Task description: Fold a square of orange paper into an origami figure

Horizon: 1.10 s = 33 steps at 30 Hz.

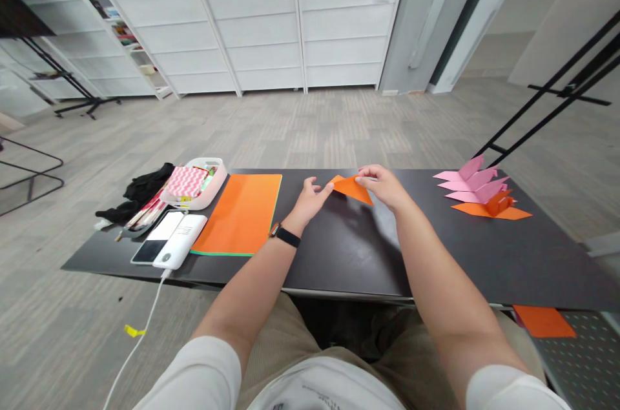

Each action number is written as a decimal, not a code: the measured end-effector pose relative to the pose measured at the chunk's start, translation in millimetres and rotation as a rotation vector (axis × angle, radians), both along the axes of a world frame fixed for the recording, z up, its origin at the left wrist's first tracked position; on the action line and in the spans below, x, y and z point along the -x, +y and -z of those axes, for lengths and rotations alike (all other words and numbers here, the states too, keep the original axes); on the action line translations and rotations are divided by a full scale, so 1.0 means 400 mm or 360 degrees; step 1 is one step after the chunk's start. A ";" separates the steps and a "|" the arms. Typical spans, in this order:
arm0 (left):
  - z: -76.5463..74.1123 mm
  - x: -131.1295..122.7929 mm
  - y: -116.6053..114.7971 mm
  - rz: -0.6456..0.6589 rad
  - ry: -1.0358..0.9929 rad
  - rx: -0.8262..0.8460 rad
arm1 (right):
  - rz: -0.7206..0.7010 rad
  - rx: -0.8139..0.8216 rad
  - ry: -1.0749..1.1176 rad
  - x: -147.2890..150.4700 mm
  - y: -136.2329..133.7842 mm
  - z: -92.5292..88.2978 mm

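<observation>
A folded piece of orange paper (352,188) is held up between my two hands, a little above the dark table. My left hand (310,200), with a black watch on its wrist, pinches the paper's left corner between thumb and index finger. At the upper right edge, my right hand (380,184) grips the same paper with thumb and fingers. To the left lies a stack of orange paper sheets (239,213), a green edge showing beneath. Several folded paper figures stand on the right: pink ones (472,184) and an orange one (491,208).
On the table's left are a pink-white basket (220,181) with packets, black cloth (148,187), a phone (154,242) and a white power bank (181,242) with a cable. An orange sheet (545,321) lies below the table's right front edge. Black stand legs (537,100) rise behind.
</observation>
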<state>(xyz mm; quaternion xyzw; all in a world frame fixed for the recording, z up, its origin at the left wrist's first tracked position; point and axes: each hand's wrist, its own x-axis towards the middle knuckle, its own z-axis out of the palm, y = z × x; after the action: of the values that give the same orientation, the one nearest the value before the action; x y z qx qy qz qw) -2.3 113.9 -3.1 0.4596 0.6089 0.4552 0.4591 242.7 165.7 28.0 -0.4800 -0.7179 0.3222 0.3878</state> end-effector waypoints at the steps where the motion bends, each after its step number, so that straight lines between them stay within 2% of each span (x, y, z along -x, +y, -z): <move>1: 0.003 -0.008 0.013 0.0042 -0.0116 0.0038 | 0.0008 -0.0017 0.0134 -0.002 -0.002 0.009; 5: 0.020 -0.033 0.044 0.0154 -0.0351 -0.0030 | 0.0045 0.0060 0.0306 0.003 -0.005 0.054; 8: 0.040 -0.034 0.051 0.0110 -0.0503 -0.0180 | 0.0129 0.0060 0.0296 0.017 -0.005 0.085; 11: 0.056 -0.024 0.056 0.0077 -0.0626 -0.0363 | 0.0288 0.0117 0.0439 0.037 -0.005 0.106; 14: 0.061 -0.014 0.060 0.0134 -0.0601 -0.0474 | 0.0197 0.0234 0.0601 0.060 -0.010 0.114; 16: 0.059 -0.011 0.060 0.0134 -0.0503 -0.0544 | 0.0054 0.0318 0.0670 0.073 -0.018 0.113; 18: 0.052 -0.011 0.053 0.0037 -0.0284 -0.0705 | 0.0028 0.0308 0.0676 0.083 -0.030 0.105; 21: 0.037 -0.017 0.031 -0.0099 0.0214 -0.1032 | 0.0225 0.0043 0.0507 0.091 -0.053 0.086; 23: 0.026 -0.023 0.014 -0.0051 0.0444 -0.1141 | 0.0304 -0.0186 0.0348 0.096 -0.071 0.073; 27: 0.018 -0.035 -0.002 0.0160 0.0383 -0.1142 | 0.0122 -0.0446 0.0235 0.112 -0.097 0.060; 33: 0.035 -0.033 0.008 0.0334 -0.0038 -0.0956 | -0.0253 -0.0343 0.0373 0.123 -0.105 0.067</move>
<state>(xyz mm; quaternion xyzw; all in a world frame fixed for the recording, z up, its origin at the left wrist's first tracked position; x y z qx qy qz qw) 11.0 117.2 -17.1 0.6295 0.3912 0.5702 0.3544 193.7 123.6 1.3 -0.3366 -0.7338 0.3268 0.4914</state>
